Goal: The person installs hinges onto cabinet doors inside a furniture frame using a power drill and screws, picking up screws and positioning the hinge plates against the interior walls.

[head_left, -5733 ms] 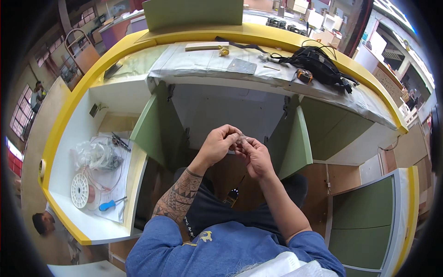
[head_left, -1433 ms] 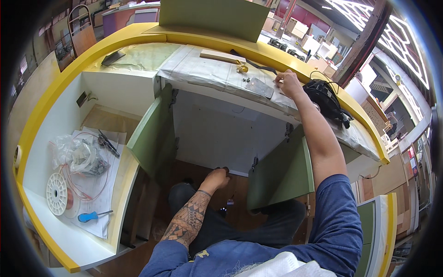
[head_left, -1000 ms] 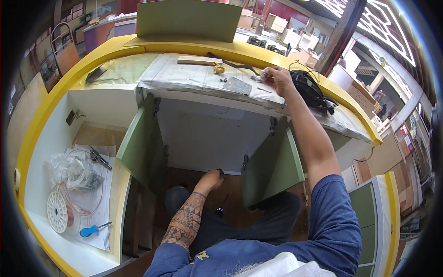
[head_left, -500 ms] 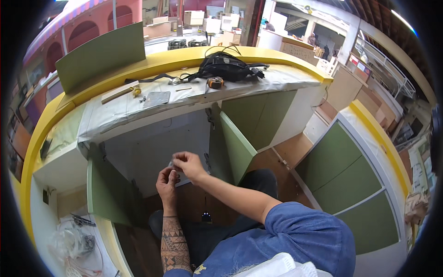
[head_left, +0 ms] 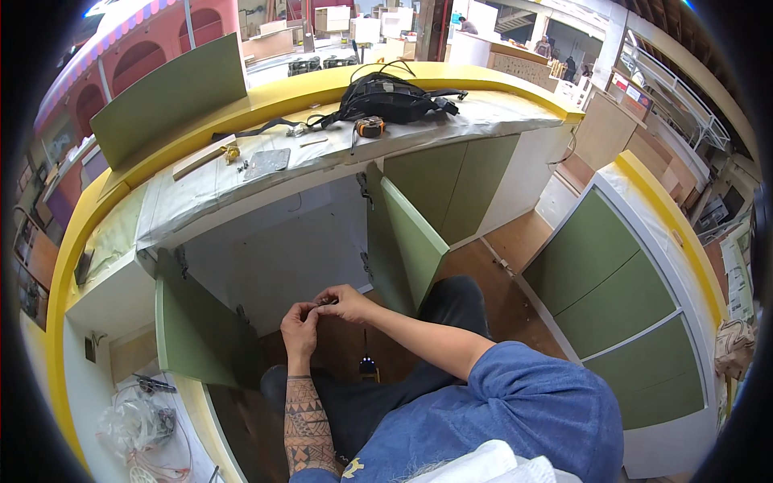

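My left hand and my right hand meet in front of the open cabinet. Both are closed, fingertips pinched together around something too small to make out. On one side of them stands the left green door, swung outward; on the other, the right green door is swung out too. Dark hinges show at the inner edge of the right door. Below my hands, on the floor between my legs, is a dark tool with a yellow part, its kind unclear.
On the covered countertop lie a black bag, a tape measure, a flat metal plate and a wood strip. A plastic bag sits at lower left. A green-panelled cabinet stands at right.
My hands have come lower and closer together, the fingertips now touching. The whole view has shifted slightly, and the tool on the floor shows more.
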{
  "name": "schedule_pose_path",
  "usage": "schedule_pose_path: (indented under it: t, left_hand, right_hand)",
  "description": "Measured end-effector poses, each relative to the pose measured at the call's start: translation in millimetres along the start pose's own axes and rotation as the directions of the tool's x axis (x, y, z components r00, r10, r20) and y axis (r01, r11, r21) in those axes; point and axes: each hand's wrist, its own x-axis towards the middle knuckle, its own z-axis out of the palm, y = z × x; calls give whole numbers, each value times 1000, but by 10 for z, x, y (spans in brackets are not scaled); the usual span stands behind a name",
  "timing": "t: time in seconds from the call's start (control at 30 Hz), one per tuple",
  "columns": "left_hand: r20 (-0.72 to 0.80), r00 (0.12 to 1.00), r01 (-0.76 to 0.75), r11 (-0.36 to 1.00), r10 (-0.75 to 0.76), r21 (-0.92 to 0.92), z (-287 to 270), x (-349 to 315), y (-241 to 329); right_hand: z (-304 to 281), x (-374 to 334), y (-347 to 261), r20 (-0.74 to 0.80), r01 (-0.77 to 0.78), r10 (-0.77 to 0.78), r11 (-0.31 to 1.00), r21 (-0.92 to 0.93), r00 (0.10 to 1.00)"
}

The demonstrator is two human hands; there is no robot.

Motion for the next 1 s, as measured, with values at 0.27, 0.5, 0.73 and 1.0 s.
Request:
schedule_pose_path:
  t: [0.27,0.5,0.73,1.0]
  left_hand:
    - [156,976,203,900,-153,-385,15,-43,101]
    - [16,1000,-12,928,19,-373,95,-8,40]
    - [-102,990,-118,970,98,-210,122,36,98]
    - [-59,948,-300,939,314,171,24,16,197]
  right_hand:
    - [-146,-49,126,154,-83,35,944,320,988]
    - [-30,12,-10,54,-51,41,980,191,998]
    - [184,78,-109,-170,-99,125,983,152,978]
    - [305,273,153,-411,-120,58,984,-128,910]
